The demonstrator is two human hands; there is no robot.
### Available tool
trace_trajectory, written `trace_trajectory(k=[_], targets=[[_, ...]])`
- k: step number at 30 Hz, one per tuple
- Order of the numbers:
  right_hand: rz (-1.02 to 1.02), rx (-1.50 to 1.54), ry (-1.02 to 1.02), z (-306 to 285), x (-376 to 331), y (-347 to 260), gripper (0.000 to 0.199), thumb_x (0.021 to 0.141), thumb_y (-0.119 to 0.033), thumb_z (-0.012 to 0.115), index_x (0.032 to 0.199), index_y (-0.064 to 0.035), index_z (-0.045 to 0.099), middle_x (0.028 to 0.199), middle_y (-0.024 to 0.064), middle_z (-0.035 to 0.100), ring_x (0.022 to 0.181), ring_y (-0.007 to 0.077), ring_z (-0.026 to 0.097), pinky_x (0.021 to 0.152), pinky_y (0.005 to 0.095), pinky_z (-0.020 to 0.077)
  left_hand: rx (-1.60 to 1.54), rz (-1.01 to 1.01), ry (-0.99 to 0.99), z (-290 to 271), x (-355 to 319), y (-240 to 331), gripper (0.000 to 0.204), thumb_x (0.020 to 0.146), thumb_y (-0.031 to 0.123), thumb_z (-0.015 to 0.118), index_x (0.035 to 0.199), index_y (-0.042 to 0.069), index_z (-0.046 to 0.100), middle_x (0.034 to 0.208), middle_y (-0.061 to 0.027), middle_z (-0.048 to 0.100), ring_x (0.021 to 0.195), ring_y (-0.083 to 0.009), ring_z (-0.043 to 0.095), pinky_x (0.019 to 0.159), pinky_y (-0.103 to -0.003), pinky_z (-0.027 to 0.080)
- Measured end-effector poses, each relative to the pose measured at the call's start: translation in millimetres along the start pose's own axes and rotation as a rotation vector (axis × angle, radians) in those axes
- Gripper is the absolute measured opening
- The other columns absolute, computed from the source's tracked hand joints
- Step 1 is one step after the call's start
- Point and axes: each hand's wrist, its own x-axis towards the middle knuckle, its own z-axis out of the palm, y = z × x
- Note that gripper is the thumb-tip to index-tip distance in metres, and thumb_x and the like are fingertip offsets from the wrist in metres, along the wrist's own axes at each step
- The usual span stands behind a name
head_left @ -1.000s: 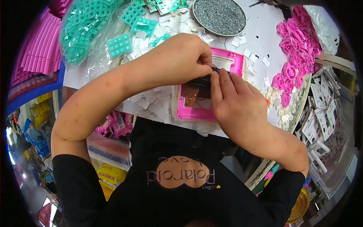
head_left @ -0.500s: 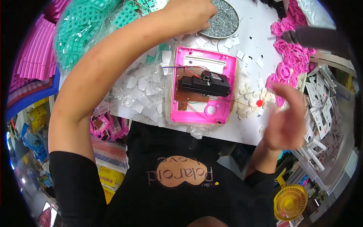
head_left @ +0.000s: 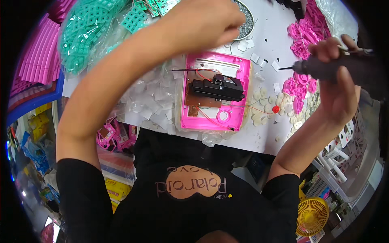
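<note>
A pink plastic case half (head_left: 195, 122) lies open side up before me on the table. Inside it are a brown circuit board (head_left: 202, 101), a long black plastic module (head_left: 216, 89) and thin wires. My left hand (head_left: 221, 22) is closed, its fingertips pinched beside a round dish of small metal screws (head_left: 246, 30); whatever is between them is too small to make out. At the right, my right hand (head_left: 338, 91) has its fingers and thumb around a black electric screwdriver (head_left: 310, 68), whose thin bit points left toward the case.
Teal keypad-like parts (head_left: 83, 44) fill a clear bag at the far left, beside stacked pink strips (head_left: 38, 52). Pink ring parts (head_left: 300, 87) and off-white discs (head_left: 259, 117) lie on the right. White paper pieces (head_left: 156, 107) are scattered left of the case.
My left hand has come nearer, from the screw dish toward the case. My right hand has moved up and right and closed around the screwdriver, which has shifted slightly.
</note>
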Motion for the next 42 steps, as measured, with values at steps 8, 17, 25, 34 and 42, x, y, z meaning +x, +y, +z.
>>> trace_trajectory(k=[8,17,25,34,42], targets=[[-0.167,0.412,-0.255,86,-5,7,0.036,0.096,-0.025,0.057,0.13,-0.0131,0.054,0.073,-0.0081,0.053,0.066,0.0077,0.049,0.075,0.0309,0.0432,-0.387,-0.094,0.175,-3,-85,80,0.01,0.085,0.009,0.075,0.094,0.011,0.07,0.086,-0.0035,0.069,0.085,-0.0228,0.066,0.091,-0.041,0.037],[-0.099,0.331,-0.193,109,-21,-9,0.031,0.094,-0.033,0.066,0.119,-0.0187,0.053,0.07,-0.0084,0.053,0.064,0.0085,0.049,0.073,0.0293,0.0464,-0.414,-0.135,0.221,3,-94,81,0.015,0.08,0.008,0.079,0.092,0.011,0.07,0.083,-0.0037,0.067,0.082,-0.0228,0.065,0.089,-0.041,0.037],[-0.107,0.28,-0.171,109,-26,-7,0.03,0.094,-0.031,0.066,0.117,-0.0182,0.053,0.072,-0.0074,0.054,0.062,0.0088,0.047,0.07,0.0289,0.0463,-0.247,-0.13,0.247,12,-91,85,0.028,0.076,0.022,0.083,0.097,0.014,0.066,0.093,-0.0005,0.063,0.092,-0.0199,0.061,0.103,-0.051,0.032],[-0.16,0.278,-0.17,83,-29,3,0.034,0.095,-0.032,0.062,0.124,-0.0151,0.055,0.072,-0.0079,0.054,0.066,0.0084,0.048,0.076,0.0308,0.0451,-0.204,-0.188,0.152,36,-108,79,0.047,0.077,0.028,0.084,0.117,0.016,0.063,0.112,-0.0026,0.062,0.106,-0.0245,0.059,0.109,-0.056,0.026],[-0.174,0.269,-0.157,86,-29,5,0.033,0.095,-0.031,0.062,0.124,-0.0156,0.055,0.072,-0.0083,0.054,0.065,0.0081,0.048,0.075,0.03,0.0453,-0.187,-0.153,0.115,38,-106,75,0.04,0.079,0.023,0.082,0.114,0.015,0.065,0.11,-0.0013,0.065,0.105,-0.0219,0.062,0.109,-0.057,0.026]])
